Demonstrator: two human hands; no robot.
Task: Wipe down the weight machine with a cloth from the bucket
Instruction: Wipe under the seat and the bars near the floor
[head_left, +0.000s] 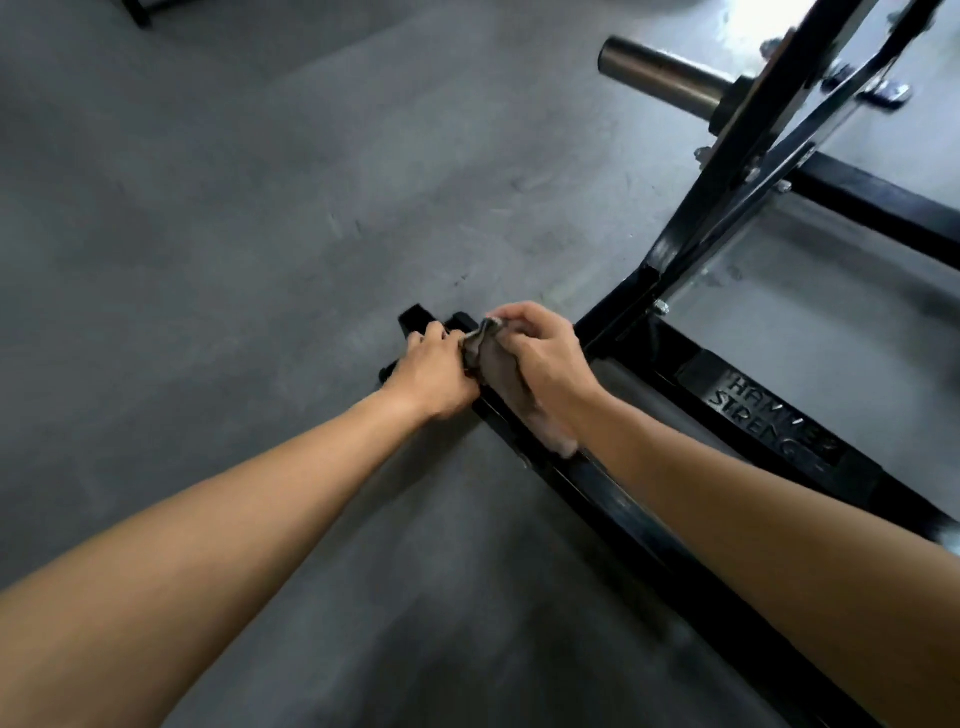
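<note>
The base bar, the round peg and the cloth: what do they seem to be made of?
The base bar looks like steel tube painted glossy black: square edges, faint sheen. The round peg seems bare brushed metal: grey, with a soft highlight. The cloth looks like soft grey fabric, creased.

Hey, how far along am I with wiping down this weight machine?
Done: the cloth is out and in use. In hand: your right hand grips it against the base rail near its end, with your left hand holding the rail beside it. Left: likely the upright and steel plate sleeve, though nothing shows which parts are already wiped.
</note>
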